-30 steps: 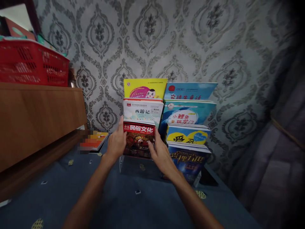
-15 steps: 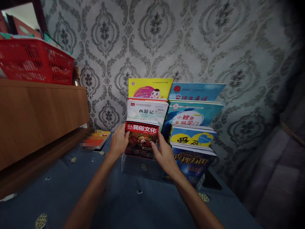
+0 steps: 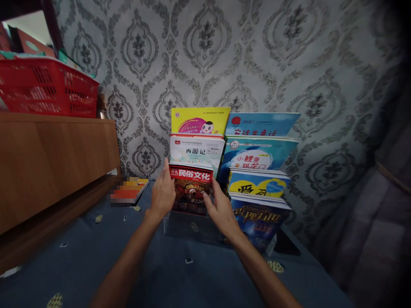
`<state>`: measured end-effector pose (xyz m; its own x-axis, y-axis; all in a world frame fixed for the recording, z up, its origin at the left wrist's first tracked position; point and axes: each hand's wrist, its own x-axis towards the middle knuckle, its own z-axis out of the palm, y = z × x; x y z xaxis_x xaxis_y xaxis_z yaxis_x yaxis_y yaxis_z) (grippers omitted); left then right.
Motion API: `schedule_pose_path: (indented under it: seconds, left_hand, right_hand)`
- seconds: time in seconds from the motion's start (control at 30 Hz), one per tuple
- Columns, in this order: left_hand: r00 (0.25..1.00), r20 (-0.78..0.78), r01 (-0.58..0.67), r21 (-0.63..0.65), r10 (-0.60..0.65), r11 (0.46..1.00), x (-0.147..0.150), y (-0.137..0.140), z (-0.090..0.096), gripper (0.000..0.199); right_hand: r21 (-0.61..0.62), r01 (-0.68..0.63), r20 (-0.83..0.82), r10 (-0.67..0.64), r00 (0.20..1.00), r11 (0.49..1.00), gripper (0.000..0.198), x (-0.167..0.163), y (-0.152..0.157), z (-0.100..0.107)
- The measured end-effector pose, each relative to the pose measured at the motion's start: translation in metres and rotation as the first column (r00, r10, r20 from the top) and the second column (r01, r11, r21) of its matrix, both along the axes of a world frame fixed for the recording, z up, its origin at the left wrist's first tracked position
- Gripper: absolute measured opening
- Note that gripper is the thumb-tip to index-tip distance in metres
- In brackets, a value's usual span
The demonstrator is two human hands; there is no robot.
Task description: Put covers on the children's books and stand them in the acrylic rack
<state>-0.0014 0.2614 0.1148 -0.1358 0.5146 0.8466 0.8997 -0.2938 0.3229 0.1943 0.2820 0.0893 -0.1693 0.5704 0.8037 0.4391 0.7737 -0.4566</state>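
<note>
Since the frame half a second before, the index finger of the left hand [image 3: 163,194] had straightened upward along the edge of the red book [image 3: 190,190], where it had been bent over; the right hand [image 3: 222,209] had barely shifted. All the scenery sat slightly differently in view, seemingly because the head had turned a little.

The red book stood in the clear stand [image 3: 189,229], leaning back, with both hands at its sides. On its right edge the right thumb lay over the cover, apart from the index finger, which met the border, so that hand appeared to pinch it. On its left edge the other fingers were curled close; whether they pinched, I could not tell. Bracing both sides probably kept it square and upright.

Behind the red book rose the white book [image 3: 195,149], then the yellow book [image 3: 208,115], stepped, likely so that each title showed. To its right, the dark blue book [image 3: 261,226] fronted a second stepped column. Well to its left, the orange book [image 3: 136,187] lay flat on the cloth [image 3: 150,278], partly blurred out.
</note>
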Motion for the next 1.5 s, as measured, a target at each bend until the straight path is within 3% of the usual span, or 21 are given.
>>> schedule_pose_path:
  seconds: [0.17,0.43,0.6,0.93,1.5]
  left_hand:
    - [0.998,-0.061,-0.02,-0.019,0.018,1.0,-0.002,-0.002,0.002,0.068]
    - [0.984,-0.122,-0.151,-0.172,0.13,0.973,-0.004,-0.012,0.012,0.064]
    - [0.984,-0.12,-0.155,-0.199,0.133,0.968,-0.003,-0.015,0.015,0.065]
    - [0.999,-0.019,0.032,-0.179,-0.035,0.983,-0.02,-0.013,0.016,0.073]
    - [0.93,0.161,0.361,-0.245,-0.329,0.9,-0.043,-0.011,0.02,0.073]
  right_hand:
    - [-0.033,-0.027,-0.022,0.027,0.999,0.999,0.064,0.0,-0.001,0.001]
    - [-0.08,-0.036,-0.03,0.034,0.999,0.996,0.063,0.001,-0.001,0.003]
    - [-0.097,-0.041,-0.019,0.039,0.999,0.994,0.063,0.002,-0.003,0.005]
    - [-0.098,-0.114,-0.026,0.112,0.993,0.989,0.061,0.008,-0.003,0.01]
    - [-0.106,-0.188,-0.047,0.184,0.982,0.976,0.061,0.011,-0.002,0.013]
